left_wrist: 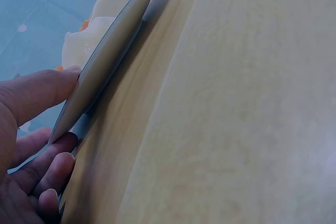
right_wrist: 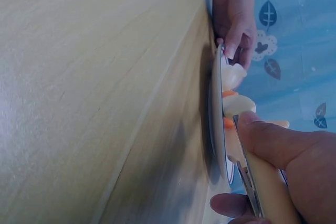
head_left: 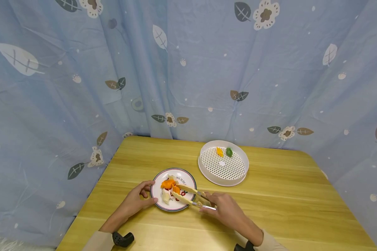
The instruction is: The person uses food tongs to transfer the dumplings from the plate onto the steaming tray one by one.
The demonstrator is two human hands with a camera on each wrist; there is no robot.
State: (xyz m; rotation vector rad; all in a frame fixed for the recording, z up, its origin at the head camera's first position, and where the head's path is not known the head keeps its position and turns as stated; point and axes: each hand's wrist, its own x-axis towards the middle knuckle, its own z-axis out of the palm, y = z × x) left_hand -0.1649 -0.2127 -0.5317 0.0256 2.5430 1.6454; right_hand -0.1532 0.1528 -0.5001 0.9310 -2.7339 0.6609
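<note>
Nearest the person, the left hand point(head_left: 137, 199) rests on the wooden table point(head_left: 270, 216) with thumb and fingers curled around the near-left rim of a small plate point(head_left: 188, 181), touching its edge; the left wrist view shows the thumb point(left_wrist: 37, 95) pressed on top of the rim and the other fingers tucked just under it. The right hand point(head_left: 223, 208) lies to the right of the plate and is wrapped around a pair of cream-coloured tongs point(head_left: 191, 197), thumb along the upper arm as the right wrist view shows; the two hands sit apart, one on each side of the plate. The arms of the tongs reach left over the plate, their tips near an orange piece of food point(head_left: 168, 183) that lies among pale whitish pieces point(head_left: 165, 196) in the plate's left half; whether the tips actually pinch a piece cannot be told. Farther back and to the right, well apart from the plate, stands a round white perforated tray point(head_left: 223, 164) holding a small yellow-orange piece point(head_left: 219, 152) and a green piece point(head_left: 229, 151) just beside each other at its far edge. Behind the table hangs a light blue curtain point(head_left: 188, 69) printed with leaves and flowers
</note>
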